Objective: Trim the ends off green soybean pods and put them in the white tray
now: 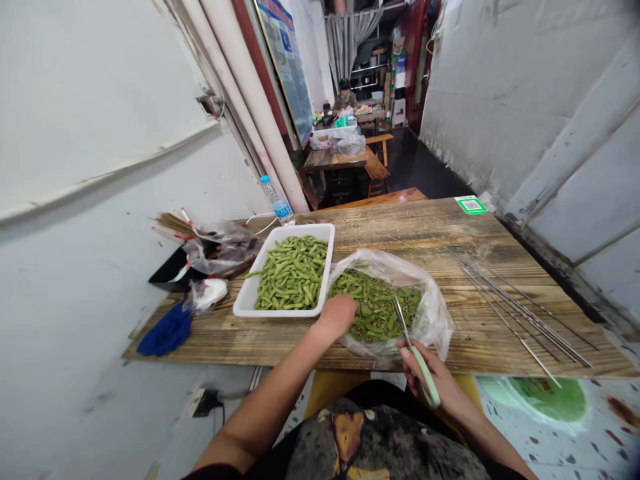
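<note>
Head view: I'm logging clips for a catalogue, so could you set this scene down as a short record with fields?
Surface: wooden table
Left hand: inside the clear plastic bag, at the green pieces; grip hidden
Right hand: holding green-handled scissors, blades over the bag's contents
Left of bag: white tray heaped with green pods
Right of bag: thin metal skewers, lying loosely together
Behind tray: blue-capped bottle, upright
Table's left end: blue cloth, crumpled
Background: another person, seen at a farther table

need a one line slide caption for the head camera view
Left hand among green pods in a plastic bag beside a heaped white tray; right hand holding green-handled scissors.
</note>
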`<control>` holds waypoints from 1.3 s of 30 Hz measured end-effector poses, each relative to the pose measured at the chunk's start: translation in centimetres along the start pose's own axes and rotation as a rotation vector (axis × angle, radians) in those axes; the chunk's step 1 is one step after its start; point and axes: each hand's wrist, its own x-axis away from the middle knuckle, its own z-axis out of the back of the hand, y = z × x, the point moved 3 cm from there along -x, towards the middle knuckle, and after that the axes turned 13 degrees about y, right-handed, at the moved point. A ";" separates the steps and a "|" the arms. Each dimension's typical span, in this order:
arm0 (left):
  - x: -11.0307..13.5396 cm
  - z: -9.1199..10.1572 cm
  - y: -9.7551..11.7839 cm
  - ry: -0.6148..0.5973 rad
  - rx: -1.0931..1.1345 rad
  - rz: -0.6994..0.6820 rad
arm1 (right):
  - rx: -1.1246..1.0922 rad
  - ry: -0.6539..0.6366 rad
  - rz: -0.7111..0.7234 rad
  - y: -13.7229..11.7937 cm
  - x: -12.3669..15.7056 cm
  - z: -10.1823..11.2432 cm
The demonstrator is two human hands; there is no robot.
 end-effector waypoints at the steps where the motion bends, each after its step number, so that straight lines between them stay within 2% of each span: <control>1: 0.1 -0.2 0.2 0.007 -0.030 -0.008 | -0.002 -0.010 -0.002 0.3 0.0 -0.1; 5: 0.2 -0.9 0.3 0.069 -0.041 -0.016 | -0.005 -0.037 -0.001 1.1 -0.3 -0.2; 11: 0.0 -0.9 -1.3 0.128 0.195 -0.033 | 0.014 -0.042 0.001 0.9 -0.2 -0.1; 17: -0.7 -1.4 -0.5 0.111 0.026 -0.002 | 0.042 -0.081 0.019 1.0 -0.2 -0.3; 20: -1.1 -1.9 -0.6 0.145 0.057 0.015 | 0.038 -0.088 0.035 1.2 -0.3 -0.2; 24: -1.3 -1.5 -0.9 0.221 0.413 0.007 | 0.061 -0.084 0.042 1.3 -0.4 -0.1; 27: -1.2 -1.4 -0.5 0.245 0.761 0.106 | 0.066 -0.091 0.047 1.2 -0.4 -0.3; 30: -1.1 -2.0 0.5 0.136 1.160 0.268 | 0.081 -0.102 0.053 1.1 -0.4 -0.5; 33: -1.0 -2.7 1.5 0.022 1.496 0.348 | 0.096 -0.101 0.050 1.1 -0.4 -0.6; 36: -0.8 -3.1 1.7 -0.042 1.614 0.393 | 0.099 -0.091 0.060 1.1 -0.4 -0.5; 39: -0.7 -3.1 1.6 -0.044 1.671 0.425 | 0.113 -0.061 0.082 1.1 -0.5 -0.4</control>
